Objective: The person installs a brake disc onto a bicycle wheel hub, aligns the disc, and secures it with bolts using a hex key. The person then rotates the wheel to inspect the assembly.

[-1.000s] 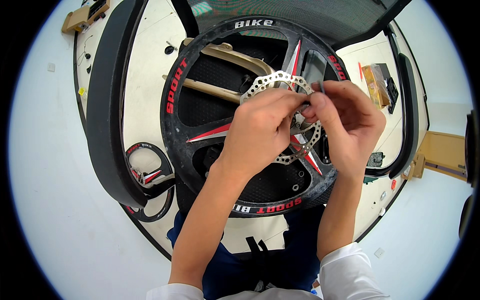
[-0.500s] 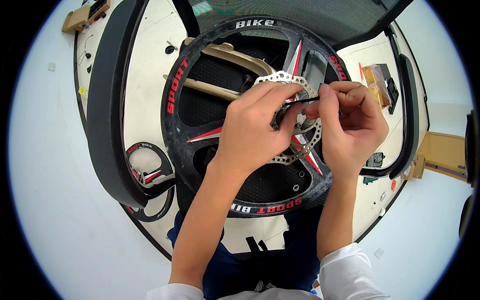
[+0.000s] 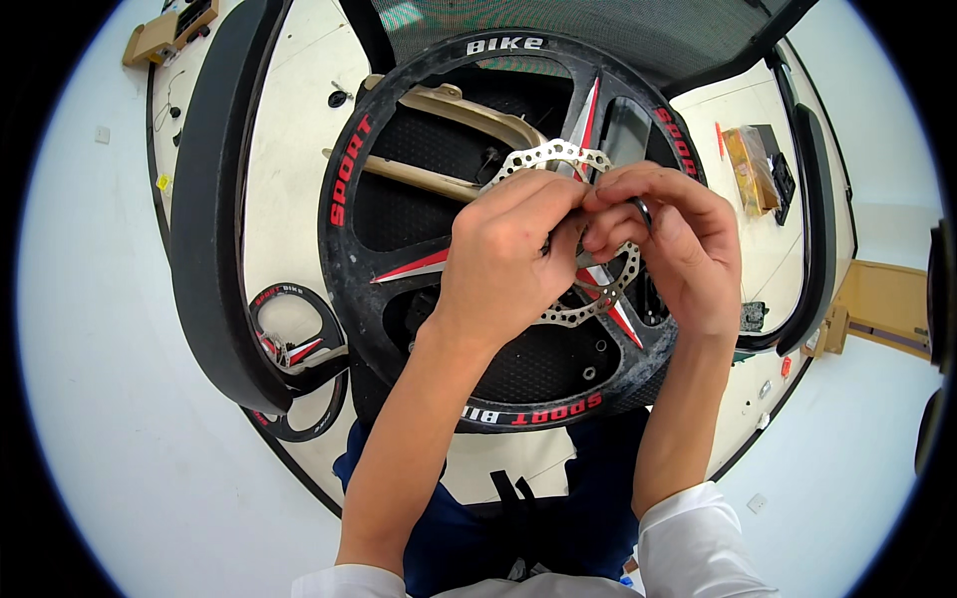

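A black mag wheel (image 3: 344,289) with red and white marks lies flat in front of me. On its hub sits a silver brake disc (image 3: 543,157) with a perforated rim, partly covered by my hands. My left hand (image 3: 508,249) is closed over the hub, thumb and fingers pinched; what lies between them is hidden. Against its fingertips, my right hand (image 3: 678,239) is curled around a thin black bent tool, a hex key (image 3: 643,211) by its look, with only the bend showing. The hub's centre is mostly hidden.
The wheel rests on a black chair between two armrests (image 3: 214,199). Under the wheel is a beige frame fork (image 3: 469,110). Small metal nuts (image 3: 589,374) lie below the spokes. A second wheel (image 3: 299,349) stands at left. Packaged parts (image 3: 750,169) lie on the floor at right.
My right hand has shifted left and curled inward, its fingertips now meeting the left hand's. The black tool has turned, its straight length no longer showing. My left hand stays over the hub.
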Demonstrator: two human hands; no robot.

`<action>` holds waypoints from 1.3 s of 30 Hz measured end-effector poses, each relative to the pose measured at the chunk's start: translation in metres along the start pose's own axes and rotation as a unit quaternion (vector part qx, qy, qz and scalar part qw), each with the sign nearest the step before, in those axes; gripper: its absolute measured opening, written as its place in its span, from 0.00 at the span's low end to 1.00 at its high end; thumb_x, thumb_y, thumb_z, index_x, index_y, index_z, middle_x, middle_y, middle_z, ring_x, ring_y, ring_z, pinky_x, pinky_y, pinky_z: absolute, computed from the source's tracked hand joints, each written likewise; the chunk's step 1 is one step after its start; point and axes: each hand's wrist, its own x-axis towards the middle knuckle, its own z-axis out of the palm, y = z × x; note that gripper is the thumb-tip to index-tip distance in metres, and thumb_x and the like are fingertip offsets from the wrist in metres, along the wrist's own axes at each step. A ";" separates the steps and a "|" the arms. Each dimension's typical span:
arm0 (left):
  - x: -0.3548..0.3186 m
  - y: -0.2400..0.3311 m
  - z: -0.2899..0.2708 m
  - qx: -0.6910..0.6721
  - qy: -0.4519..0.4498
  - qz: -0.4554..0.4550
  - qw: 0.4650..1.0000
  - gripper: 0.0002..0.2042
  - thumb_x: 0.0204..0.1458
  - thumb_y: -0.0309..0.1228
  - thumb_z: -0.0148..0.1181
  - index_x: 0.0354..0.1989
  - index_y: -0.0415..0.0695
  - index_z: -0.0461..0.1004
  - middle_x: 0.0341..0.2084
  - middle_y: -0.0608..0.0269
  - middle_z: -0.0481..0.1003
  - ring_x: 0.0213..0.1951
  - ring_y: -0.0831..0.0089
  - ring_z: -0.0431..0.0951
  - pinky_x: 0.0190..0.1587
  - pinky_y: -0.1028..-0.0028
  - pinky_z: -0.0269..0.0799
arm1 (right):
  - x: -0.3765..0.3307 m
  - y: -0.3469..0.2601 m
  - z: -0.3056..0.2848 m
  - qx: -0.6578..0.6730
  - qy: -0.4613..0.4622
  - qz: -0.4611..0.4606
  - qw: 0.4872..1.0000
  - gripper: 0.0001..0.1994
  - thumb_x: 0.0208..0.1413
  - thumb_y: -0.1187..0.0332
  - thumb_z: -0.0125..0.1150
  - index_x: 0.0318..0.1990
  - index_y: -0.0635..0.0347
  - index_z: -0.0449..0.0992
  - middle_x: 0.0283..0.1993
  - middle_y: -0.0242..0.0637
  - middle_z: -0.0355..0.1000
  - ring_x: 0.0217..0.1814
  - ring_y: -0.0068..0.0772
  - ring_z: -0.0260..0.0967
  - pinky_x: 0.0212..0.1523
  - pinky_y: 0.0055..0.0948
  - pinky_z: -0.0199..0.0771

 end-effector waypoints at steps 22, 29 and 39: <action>0.002 0.002 -0.004 -0.016 -0.021 -0.009 1.000 0.08 0.46 0.16 0.66 0.36 0.37 0.79 0.32 0.55 0.80 0.33 0.57 0.81 0.37 0.66 0.77 | 0.004 0.013 0.001 0.088 0.046 -0.001 0.995 0.18 0.45 0.81 0.73 0.46 0.74 0.79 0.41 0.47 0.78 0.35 0.32 0.78 0.37 0.26 0.81; 0.010 0.017 -0.002 -0.060 -0.028 0.000 0.998 0.14 0.50 0.16 0.64 0.46 0.37 0.82 0.37 0.55 0.83 0.37 0.64 0.85 0.40 0.72 0.80 | 0.000 -0.024 0.006 -0.123 0.120 -0.096 0.980 0.11 0.64 0.74 0.59 0.48 0.76 0.79 0.39 0.47 0.80 0.34 0.31 0.80 0.38 0.26 0.80; 0.002 0.002 0.000 -0.034 -0.057 -0.067 0.996 0.16 0.57 0.16 0.57 0.53 0.39 0.80 0.39 0.55 0.83 0.39 0.70 0.84 0.44 0.74 0.79 | 0.002 -0.006 -0.011 -0.090 0.160 -0.052 0.982 0.12 0.70 0.69 0.55 0.43 0.74 0.78 0.36 0.45 0.79 0.29 0.28 0.77 0.32 0.25 0.78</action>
